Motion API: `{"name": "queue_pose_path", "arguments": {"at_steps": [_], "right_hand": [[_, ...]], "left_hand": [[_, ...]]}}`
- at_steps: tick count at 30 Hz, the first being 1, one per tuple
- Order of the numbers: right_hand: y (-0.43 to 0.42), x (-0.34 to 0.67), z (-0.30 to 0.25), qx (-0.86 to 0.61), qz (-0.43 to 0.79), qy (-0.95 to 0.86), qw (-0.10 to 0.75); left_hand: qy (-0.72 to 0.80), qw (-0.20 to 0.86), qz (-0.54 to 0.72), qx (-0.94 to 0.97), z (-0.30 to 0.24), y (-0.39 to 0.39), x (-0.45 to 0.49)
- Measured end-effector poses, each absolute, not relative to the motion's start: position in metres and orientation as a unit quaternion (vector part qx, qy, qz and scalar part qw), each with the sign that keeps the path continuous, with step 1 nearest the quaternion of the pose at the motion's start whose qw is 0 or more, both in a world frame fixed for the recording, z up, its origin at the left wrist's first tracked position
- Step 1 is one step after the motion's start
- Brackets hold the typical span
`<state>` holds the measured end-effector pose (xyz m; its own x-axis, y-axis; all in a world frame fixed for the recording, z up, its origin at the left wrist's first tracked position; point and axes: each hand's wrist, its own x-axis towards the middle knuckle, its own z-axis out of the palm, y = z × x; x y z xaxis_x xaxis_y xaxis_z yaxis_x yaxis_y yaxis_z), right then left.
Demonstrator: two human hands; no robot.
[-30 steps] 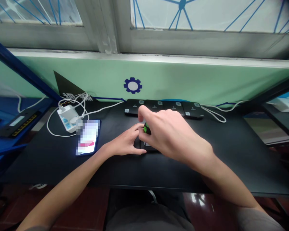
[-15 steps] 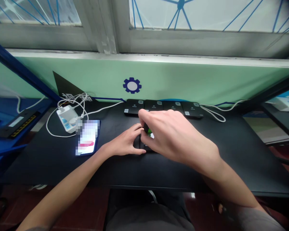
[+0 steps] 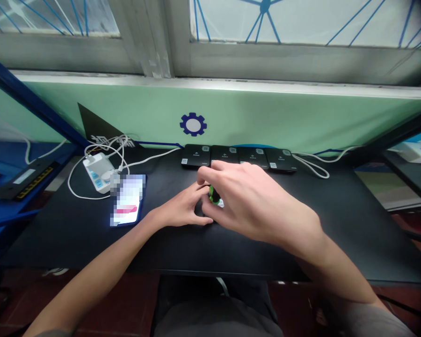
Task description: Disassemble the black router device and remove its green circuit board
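My right hand [image 3: 256, 203] is closed in the middle of the desk, its fingers curled around a black-and-green handle [image 3: 214, 194], which looks like a screwdriver's. Its tip is hidden under the hand. Just left of it, my left hand [image 3: 183, 206] steadies a flat black device on the desk, thumb on the near side and fingers on the far side. Most of that device is covered by my right hand. Behind both hands, several flat black devices [image 3: 195, 156] with white labels lie in a row.
At left, a lit phone [image 3: 128, 201] lies beside a white power strip [image 3: 100, 173] with tangled white cables. Another white cable [image 3: 315, 169] loops at back right. A green partition [image 3: 143, 112] closes off the rear of the black desk [image 3: 182, 252]. A person's fingers show at the far left edge.
My right hand has turned slightly, the fingertips shifting a little left and the index finger dropping, so the green part of the handle shows differently. My left hand has stayed in place.
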<state>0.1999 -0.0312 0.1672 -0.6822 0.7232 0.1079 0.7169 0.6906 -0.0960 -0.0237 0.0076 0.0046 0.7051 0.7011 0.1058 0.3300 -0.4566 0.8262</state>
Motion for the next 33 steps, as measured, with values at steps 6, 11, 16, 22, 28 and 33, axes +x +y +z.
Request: {"name": "queue_pose_path", "arguments": {"at_steps": [6,11,16,22,28,33], "right_hand": [[-0.028,0.188,0.174,-0.474,-0.034,-0.88,0.024],[-0.026,0.186,0.176,-0.493,-0.022,-0.87,0.015],[-0.026,0.187,0.174,-0.461,-0.029,-0.887,0.02],[-0.025,0.191,0.171,-0.449,-0.042,-0.892,0.017],[-0.025,0.19,0.172,-0.451,-0.034,-0.892,0.017],[-0.026,0.188,0.174,-0.465,-0.017,-0.885,0.012]], "left_hand": [[0.308,0.398,0.225,0.834,0.007,0.008,-0.025],[0.3,0.39,0.22,0.842,0.006,0.008,-0.025],[0.304,0.401,0.219,0.836,0.003,0.008,-0.026],[0.303,0.397,0.228,0.835,0.001,0.008,-0.026],[0.307,0.404,0.228,0.831,0.003,0.007,-0.026],[0.312,0.403,0.237,0.827,0.003,0.006,-0.026]]}}
